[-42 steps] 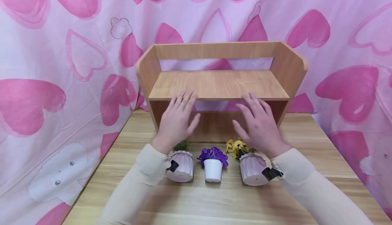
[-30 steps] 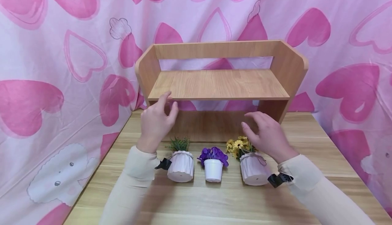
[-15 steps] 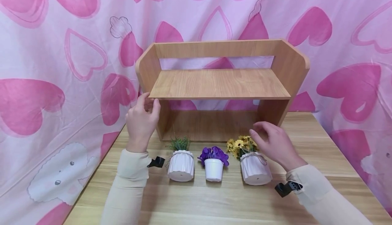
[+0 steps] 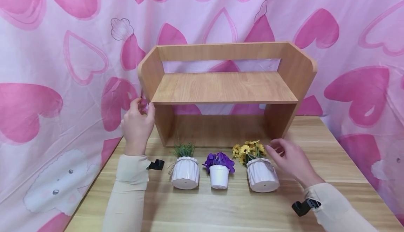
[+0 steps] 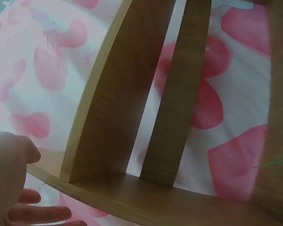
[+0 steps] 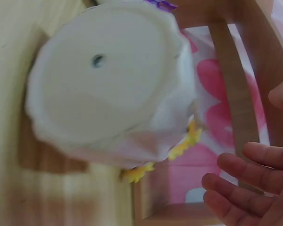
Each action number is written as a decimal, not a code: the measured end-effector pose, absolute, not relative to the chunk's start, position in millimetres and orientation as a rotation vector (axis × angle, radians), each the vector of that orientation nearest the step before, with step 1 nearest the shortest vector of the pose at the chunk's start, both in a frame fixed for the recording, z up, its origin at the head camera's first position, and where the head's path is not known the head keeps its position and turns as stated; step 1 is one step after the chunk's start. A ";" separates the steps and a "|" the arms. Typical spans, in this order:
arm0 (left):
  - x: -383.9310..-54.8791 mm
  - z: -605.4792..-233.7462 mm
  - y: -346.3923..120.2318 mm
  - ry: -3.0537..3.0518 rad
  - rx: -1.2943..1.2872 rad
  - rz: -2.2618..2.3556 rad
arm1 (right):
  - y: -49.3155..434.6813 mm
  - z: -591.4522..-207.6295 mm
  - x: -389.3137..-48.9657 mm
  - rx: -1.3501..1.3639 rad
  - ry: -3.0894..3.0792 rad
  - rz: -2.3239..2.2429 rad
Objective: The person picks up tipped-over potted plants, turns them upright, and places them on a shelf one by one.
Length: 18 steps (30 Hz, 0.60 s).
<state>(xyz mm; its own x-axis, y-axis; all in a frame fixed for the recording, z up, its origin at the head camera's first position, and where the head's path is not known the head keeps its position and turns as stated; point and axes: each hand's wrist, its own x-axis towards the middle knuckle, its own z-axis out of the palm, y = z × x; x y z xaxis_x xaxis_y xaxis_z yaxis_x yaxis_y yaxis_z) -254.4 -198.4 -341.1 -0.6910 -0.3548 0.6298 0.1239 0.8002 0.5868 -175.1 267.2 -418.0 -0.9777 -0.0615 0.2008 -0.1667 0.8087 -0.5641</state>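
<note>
While both hands point(image 4: 137, 128) point(image 4: 291, 159) hover, fingers relaxed, holding nothing, gaps separate three pots point(image 4: 185, 173) point(image 4: 219, 177) point(image 4: 262, 176) before the front edge of the shelf point(image 4: 224, 88).

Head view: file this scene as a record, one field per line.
Left pot: white, fluted, green plant, on its side
Middle pot: white, purple flowers
Right pot: white, fluted, yellow flowers, on its side
Shelf: wooden, two tiers, behind pots
Left grip: at shelf's left side, contact unclear
Right grip: holding nothing, beside right pot
Backdrop: pink, heart-patterned
</note>
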 end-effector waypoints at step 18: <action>-284.6 -352.0 -199.4 -2.196 0.075 -1.302 | 275.5 -458.7 -162.6 0.005 -3.059 1.053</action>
